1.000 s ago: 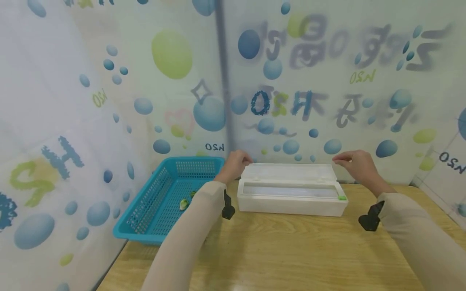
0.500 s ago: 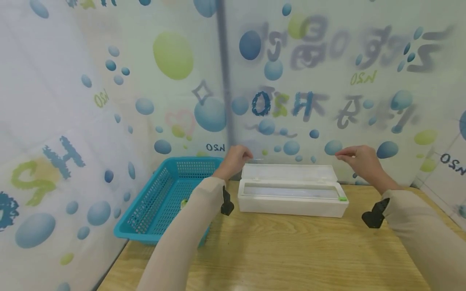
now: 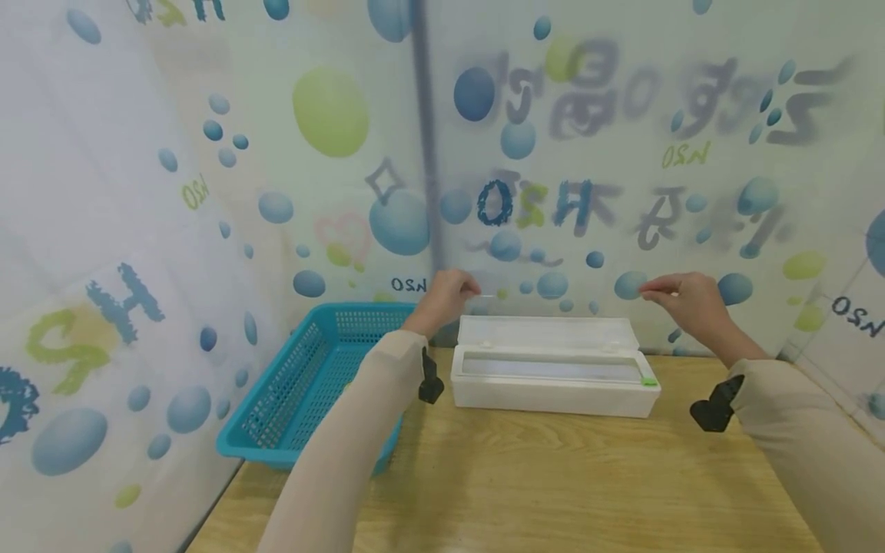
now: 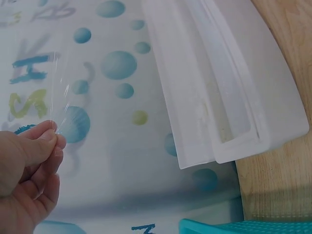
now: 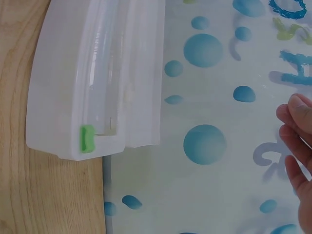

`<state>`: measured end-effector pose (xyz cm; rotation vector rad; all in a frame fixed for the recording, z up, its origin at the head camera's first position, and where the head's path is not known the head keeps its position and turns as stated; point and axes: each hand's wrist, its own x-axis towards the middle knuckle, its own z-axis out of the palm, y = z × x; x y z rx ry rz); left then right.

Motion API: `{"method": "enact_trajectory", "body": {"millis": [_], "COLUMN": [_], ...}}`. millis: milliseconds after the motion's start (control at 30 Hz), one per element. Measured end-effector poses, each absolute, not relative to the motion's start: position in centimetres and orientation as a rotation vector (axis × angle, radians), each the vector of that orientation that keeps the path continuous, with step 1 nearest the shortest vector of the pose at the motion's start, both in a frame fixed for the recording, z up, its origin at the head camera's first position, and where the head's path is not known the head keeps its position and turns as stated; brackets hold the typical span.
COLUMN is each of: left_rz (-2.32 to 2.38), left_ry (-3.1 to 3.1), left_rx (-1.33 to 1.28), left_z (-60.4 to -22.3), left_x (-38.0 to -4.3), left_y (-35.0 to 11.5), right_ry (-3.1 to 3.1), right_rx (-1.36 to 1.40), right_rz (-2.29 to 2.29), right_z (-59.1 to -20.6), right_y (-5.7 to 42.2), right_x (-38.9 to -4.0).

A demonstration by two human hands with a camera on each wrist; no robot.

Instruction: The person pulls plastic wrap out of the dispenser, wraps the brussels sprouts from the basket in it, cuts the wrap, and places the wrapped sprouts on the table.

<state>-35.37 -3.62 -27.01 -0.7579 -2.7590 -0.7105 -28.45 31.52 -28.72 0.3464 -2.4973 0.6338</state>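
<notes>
Clear plastic wrap [image 4: 59,92] shows as thin, shiny creases rising from the fingertips of my left hand [image 3: 445,301], which pinches it between thumb and forefinger. My right hand [image 3: 691,307] is raised at about the same height, its thumb and forefinger pressed together at the tips; faint glints of film show near it in the right wrist view. Below and between the hands, a white wrap dispenser [image 3: 553,397] stands on the table with its lid [image 3: 549,332] tipped back. A green slider [image 5: 87,138] sits at the right end of its long slot.
A blue perforated basket [image 3: 273,411] stands left of the dispenser, partly covered by my left sleeve. The wooden table [image 3: 553,476] runs back to a printed curtain [image 3: 332,184] with bubble patterns, close behind the dispenser.
Both hands have risen a little above the dispenser's lid, still pinched. The small green vegetables seen in the basket earlier have passed behind the left forearm. The dispenser stays in place.
</notes>
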Motion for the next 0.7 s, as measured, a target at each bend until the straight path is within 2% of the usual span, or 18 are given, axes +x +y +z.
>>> {"method": "enact_trajectory", "body": {"millis": [700], "left_rz": [-0.661], "left_ry": [-2.746], "left_rx": [-0.784], "left_z": [-25.0], "left_x": [-35.2], "left_y": [-3.7], "right_ry": [-2.463], "right_rx": [0.346], "right_rz": [0.584], "right_z": [-27.4], "right_y": [31.6], "right_x": [-28.6]}}
